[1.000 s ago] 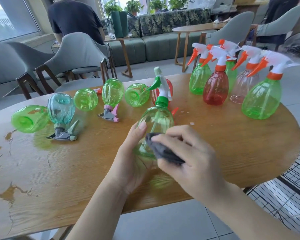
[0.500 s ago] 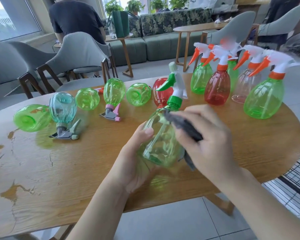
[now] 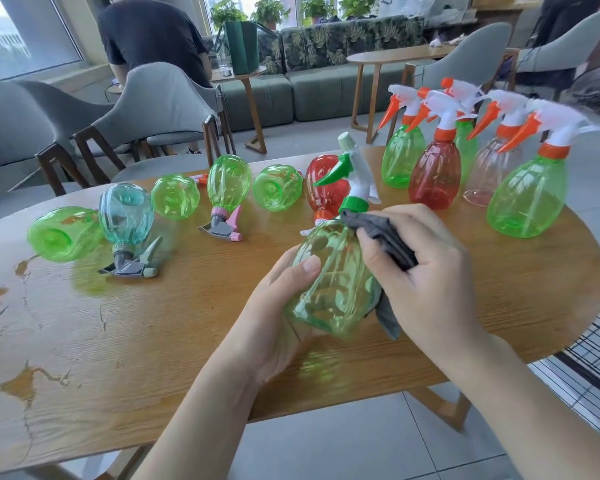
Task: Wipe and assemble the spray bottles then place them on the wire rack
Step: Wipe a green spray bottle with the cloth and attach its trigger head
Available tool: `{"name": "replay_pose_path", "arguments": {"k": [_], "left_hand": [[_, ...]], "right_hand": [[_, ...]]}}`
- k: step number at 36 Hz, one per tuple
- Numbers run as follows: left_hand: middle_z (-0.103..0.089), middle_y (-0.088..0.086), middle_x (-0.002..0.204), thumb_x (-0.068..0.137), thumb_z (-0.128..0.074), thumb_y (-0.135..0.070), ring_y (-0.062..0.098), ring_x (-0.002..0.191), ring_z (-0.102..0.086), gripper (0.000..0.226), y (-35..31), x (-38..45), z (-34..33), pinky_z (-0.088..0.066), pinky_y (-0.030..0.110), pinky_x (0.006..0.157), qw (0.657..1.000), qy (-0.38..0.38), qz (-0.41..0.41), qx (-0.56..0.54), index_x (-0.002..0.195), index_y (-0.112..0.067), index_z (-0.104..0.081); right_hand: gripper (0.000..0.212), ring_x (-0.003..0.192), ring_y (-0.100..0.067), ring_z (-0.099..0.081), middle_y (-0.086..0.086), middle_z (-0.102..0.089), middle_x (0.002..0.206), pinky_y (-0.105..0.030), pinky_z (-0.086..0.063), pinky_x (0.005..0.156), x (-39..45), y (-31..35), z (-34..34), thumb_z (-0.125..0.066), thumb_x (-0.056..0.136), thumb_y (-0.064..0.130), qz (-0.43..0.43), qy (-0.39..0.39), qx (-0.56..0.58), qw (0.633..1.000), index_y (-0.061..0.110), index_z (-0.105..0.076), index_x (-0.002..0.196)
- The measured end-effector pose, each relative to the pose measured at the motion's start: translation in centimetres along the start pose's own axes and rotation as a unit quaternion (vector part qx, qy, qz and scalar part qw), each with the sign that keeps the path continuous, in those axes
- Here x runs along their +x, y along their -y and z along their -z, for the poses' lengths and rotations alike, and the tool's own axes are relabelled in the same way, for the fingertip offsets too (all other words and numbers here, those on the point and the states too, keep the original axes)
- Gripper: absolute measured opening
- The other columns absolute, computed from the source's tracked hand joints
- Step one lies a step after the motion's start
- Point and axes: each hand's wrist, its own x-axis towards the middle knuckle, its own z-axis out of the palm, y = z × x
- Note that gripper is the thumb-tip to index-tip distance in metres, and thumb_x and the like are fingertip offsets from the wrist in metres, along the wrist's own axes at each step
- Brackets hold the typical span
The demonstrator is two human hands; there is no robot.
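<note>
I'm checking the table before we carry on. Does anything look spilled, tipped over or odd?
Yes. Wet-looking patches stain the wooden table at its left edge. Several bottles lie tipped, such as the green one far left, while the teal bottle rests upside down on its sprayer.

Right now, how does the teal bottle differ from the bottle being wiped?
The teal bottle rests nozzle-down on the table, untouched; the green bottle is held off it by the left hand while the right hand rubs it with a grey cloth. Teal has a grey sprayer, green a white-and-green one. Both are clear plastic with sprayers fitted.
</note>
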Motion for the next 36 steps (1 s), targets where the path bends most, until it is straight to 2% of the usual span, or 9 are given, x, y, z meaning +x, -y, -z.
{"name": "replay_pose_path", "arguments": {"k": [5,8,13,21,23,25,28,31,36], "left_hand": [[-0.065,0.020,0.120,0.084,-0.073,-0.038,0.034,0.100,-0.068,0.058,0.0,0.0,-0.2,-0.059,0.047,0.077,0.999,-0.039,0.003,-0.006,0.133,-0.010,-0.063],[-0.069,0.017,0.102,0.095,-0.063,-0.040,0.028,0.089,-0.071,0.036,-0.1,0.0,-0.2,-0.061,0.039,0.071,0.999,-0.047,0.003,-0.023,0.110,-0.009,-0.074],[-0.066,0.016,0.083,0.099,-0.049,-0.050,0.028,0.076,-0.068,0.054,-0.6,-0.5,-0.6,-0.058,0.032,0.068,0.997,-0.021,0.049,-0.048,0.097,0.002,-0.065],[-0.060,0.020,0.110,0.097,-0.060,-0.055,0.032,0.096,-0.066,0.073,-0.5,-0.3,0.2,-0.059,0.036,0.074,0.994,-0.021,0.070,-0.087,0.137,0.005,-0.051],[-0.062,0.017,0.107,0.094,-0.065,-0.049,0.030,0.095,-0.067,0.066,-0.5,0.0,0.4,-0.059,0.035,0.074,0.994,-0.020,0.063,-0.091,0.134,0.002,-0.052],[-0.067,0.014,0.100,0.089,-0.071,-0.043,0.027,0.088,-0.070,0.060,-0.5,0.2,0.5,-0.059,0.034,0.070,0.994,-0.028,0.050,-0.095,0.127,0.002,-0.055],[-0.060,0.020,0.112,0.081,-0.079,-0.040,0.032,0.096,-0.066,0.084,-0.5,0.2,0.3,-0.058,0.042,0.076,0.997,-0.013,0.013,-0.070,0.142,0.005,-0.044],[-0.066,0.018,0.118,0.084,-0.069,-0.035,0.032,0.099,-0.069,0.063,-0.3,0.1,0.3,-0.057,0.047,0.078,0.999,0.004,0.001,-0.044,0.139,-0.008,-0.053],[-0.068,0.016,0.128,0.085,-0.065,-0.033,0.031,0.106,-0.070,0.056,0.1,-0.1,0.3,-0.060,0.044,0.083,0.999,0.036,0.011,-0.033,0.138,-0.016,-0.062]], "right_hand": [[0.018,0.093,-0.008,-0.062,0.000,-0.065,0.105,-0.016,-0.045,0.082,-0.9,0.9,-0.7,-0.067,0.095,0.008,-0.010,0.019,0.019,1.000,0.006,-0.076,0.111],[0.021,0.093,-0.005,-0.060,-0.001,-0.066,0.105,-0.014,-0.045,0.083,-2.0,1.7,-1.3,-0.067,0.094,0.011,0.041,0.039,0.006,0.998,0.007,-0.077,0.112],[0.022,0.084,-0.022,-0.066,0.004,-0.056,0.108,-0.028,-0.057,0.071,-3.1,2.0,-2.0,-0.072,0.090,0.016,0.154,0.064,-0.037,0.985,0.010,-0.078,0.110],[0.022,0.079,-0.023,-0.062,-0.006,-0.069,0.097,-0.031,-0.057,0.067,-3.4,1.5,-1.8,-0.081,0.091,0.023,0.232,0.071,-0.086,0.966,0.011,-0.080,0.109],[0.022,0.081,-0.023,-0.062,-0.005,-0.067,0.100,-0.029,-0.057,0.071,-3.3,1.3,-1.7,-0.080,0.093,0.022,0.233,0.063,-0.081,0.967,0.011,-0.080,0.112],[0.021,0.082,-0.023,-0.061,-0.004,-0.067,0.102,-0.026,-0.055,0.074,-2.9,1.2,-1.5,-0.078,0.093,0.020,0.223,0.054,-0.076,0.970,0.011,-0.079,0.112],[0.023,0.086,-0.022,-0.061,0.001,-0.062,0.107,-0.024,-0.052,0.075,-1.9,0.9,-1.2,-0.071,0.094,0.020,0.174,0.041,-0.064,0.982,0.011,-0.079,0.113],[0.025,0.091,-0.017,-0.061,-0.001,-0.063,0.106,-0.019,-0.048,0.080,-0.9,0.3,-0.6,-0.065,0.094,0.015,0.087,0.032,-0.027,0.995,0.009,-0.077,0.116],[0.012,0.091,0.001,-0.058,0.011,-0.060,0.101,-0.011,-0.040,0.081,-0.2,-0.6,0.3,-0.062,0.100,0.016,-0.047,0.020,0.037,0.998,0.019,-0.071,0.108]]}}
